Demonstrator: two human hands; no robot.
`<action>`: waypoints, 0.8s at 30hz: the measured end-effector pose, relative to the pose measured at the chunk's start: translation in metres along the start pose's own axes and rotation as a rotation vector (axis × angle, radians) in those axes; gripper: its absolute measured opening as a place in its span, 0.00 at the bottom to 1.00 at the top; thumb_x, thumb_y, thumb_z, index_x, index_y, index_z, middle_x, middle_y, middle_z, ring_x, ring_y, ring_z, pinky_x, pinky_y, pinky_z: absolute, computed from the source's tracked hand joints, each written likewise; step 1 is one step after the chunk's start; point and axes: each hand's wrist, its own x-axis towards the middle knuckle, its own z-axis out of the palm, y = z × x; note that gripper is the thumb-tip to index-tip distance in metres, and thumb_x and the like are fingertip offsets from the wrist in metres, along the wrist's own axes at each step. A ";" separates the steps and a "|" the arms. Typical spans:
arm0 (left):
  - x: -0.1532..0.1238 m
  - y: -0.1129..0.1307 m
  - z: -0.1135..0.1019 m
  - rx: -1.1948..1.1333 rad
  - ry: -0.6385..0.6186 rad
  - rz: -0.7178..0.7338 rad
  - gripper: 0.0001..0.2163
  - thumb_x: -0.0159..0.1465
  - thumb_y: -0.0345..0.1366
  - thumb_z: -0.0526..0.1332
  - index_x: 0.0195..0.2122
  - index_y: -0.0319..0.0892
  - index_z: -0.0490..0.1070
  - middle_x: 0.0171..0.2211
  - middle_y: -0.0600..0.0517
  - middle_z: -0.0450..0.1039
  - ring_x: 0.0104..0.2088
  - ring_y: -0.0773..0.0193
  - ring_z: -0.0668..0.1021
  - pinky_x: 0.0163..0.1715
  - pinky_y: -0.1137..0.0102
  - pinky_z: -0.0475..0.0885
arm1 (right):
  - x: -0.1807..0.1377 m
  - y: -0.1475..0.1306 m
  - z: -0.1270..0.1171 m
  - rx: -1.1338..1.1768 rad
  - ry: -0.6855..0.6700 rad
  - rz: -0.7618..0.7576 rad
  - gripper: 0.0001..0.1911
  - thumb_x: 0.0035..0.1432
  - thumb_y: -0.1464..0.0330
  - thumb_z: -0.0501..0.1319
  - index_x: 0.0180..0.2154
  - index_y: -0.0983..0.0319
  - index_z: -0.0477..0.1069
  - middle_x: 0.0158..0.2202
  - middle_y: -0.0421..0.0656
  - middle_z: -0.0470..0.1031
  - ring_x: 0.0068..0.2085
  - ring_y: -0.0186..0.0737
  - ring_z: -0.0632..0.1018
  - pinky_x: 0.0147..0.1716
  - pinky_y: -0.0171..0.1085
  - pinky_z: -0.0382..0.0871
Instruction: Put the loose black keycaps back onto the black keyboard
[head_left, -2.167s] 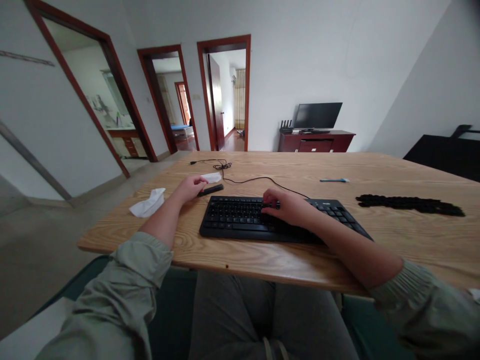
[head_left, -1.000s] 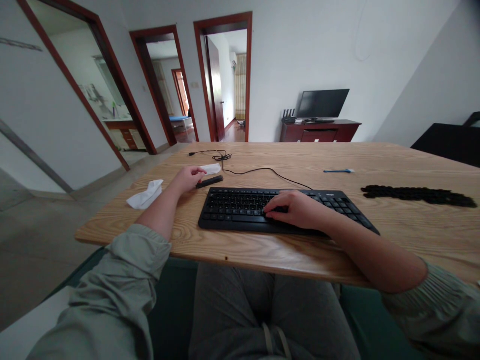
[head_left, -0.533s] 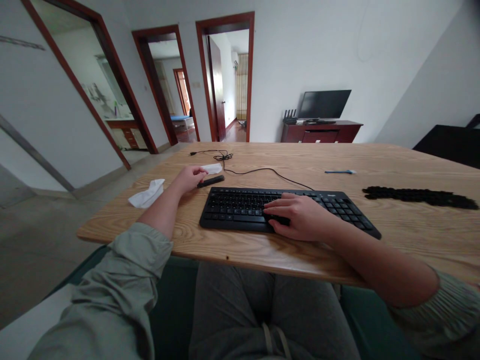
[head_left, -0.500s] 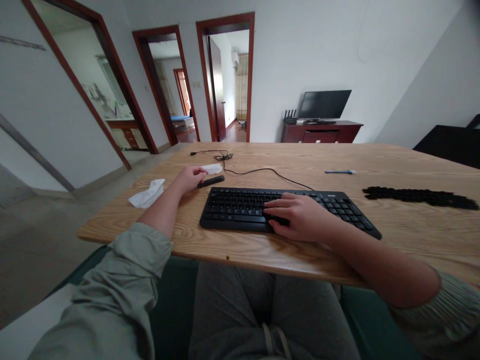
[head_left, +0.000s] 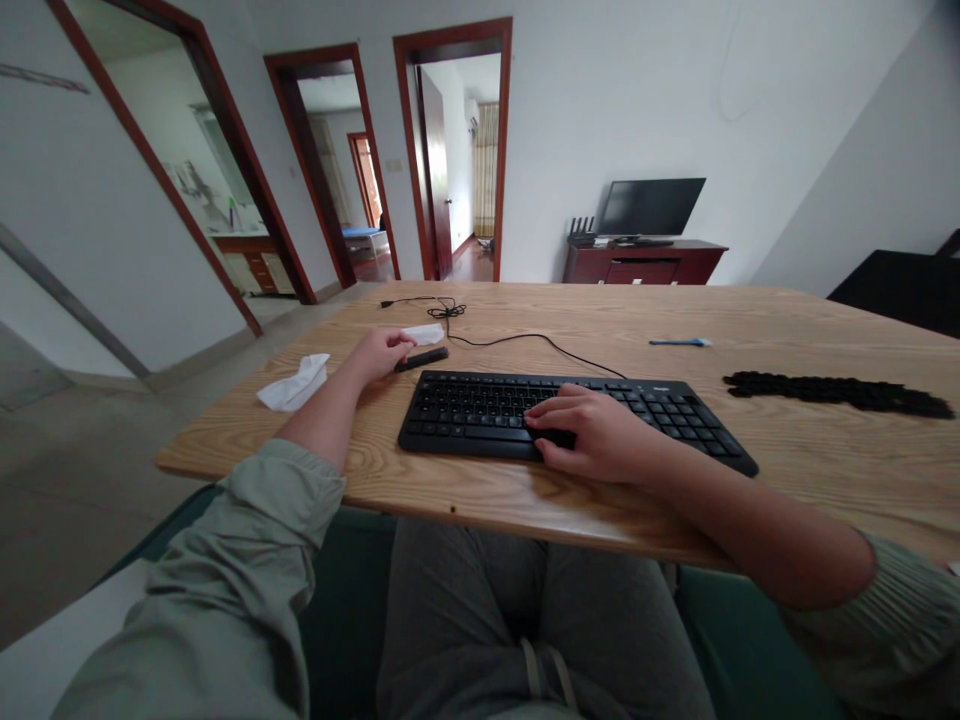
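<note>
At the left of the table you have a crumpled white tissue, lying just beyond your forearm. Next comes your left hand, fingers bent, its tips by a flat white piece and the left end of a black stick; whether it grips either one, you cannot tell from here. Farther off, a black cable is bundled at the far left and trails right to the keyboard. That keyboard lies flat at the near middle, in front of you. Your right hand rests across its middle keys, fingers bent, thumb apart at the near edge; you cannot tell whether anything is held under it. Right of there, on the far side, lies a thin blue brush, then, nearer and at far right, a long black braided strip
</note>
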 end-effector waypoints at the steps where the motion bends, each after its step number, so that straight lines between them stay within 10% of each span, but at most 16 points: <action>1: 0.000 0.000 0.000 -0.008 -0.005 -0.007 0.17 0.57 0.46 0.58 0.36 0.39 0.77 0.25 0.51 0.73 0.25 0.64 0.70 0.26 0.71 0.63 | 0.000 -0.002 -0.001 -0.030 0.000 -0.009 0.14 0.57 0.66 0.59 0.42 0.62 0.79 0.45 0.46 0.79 0.41 0.42 0.77 0.45 0.40 0.69; 15: -0.003 0.011 0.000 -0.036 0.113 -0.038 0.15 0.55 0.45 0.58 0.35 0.38 0.77 0.25 0.51 0.73 0.26 0.65 0.70 0.28 0.71 0.65 | -0.010 -0.031 0.006 -0.306 0.080 0.145 0.19 0.60 0.65 0.55 0.48 0.62 0.77 0.55 0.45 0.73 0.48 0.50 0.73 0.50 0.49 0.64; 20: -0.001 0.005 -0.006 -0.027 0.125 -0.047 0.16 0.55 0.45 0.58 0.35 0.39 0.77 0.27 0.50 0.75 0.27 0.63 0.73 0.31 0.70 0.67 | -0.059 0.028 -0.042 -0.350 0.158 0.251 0.19 0.59 0.66 0.56 0.49 0.63 0.76 0.53 0.48 0.74 0.49 0.48 0.74 0.52 0.46 0.65; 24: 0.000 0.008 -0.007 -0.001 0.115 -0.056 0.16 0.55 0.46 0.59 0.35 0.40 0.78 0.25 0.51 0.74 0.26 0.63 0.72 0.29 0.70 0.66 | -0.152 0.117 -0.094 -0.452 0.167 0.700 0.19 0.59 0.65 0.54 0.47 0.66 0.76 0.42 0.55 0.78 0.38 0.48 0.77 0.39 0.43 0.66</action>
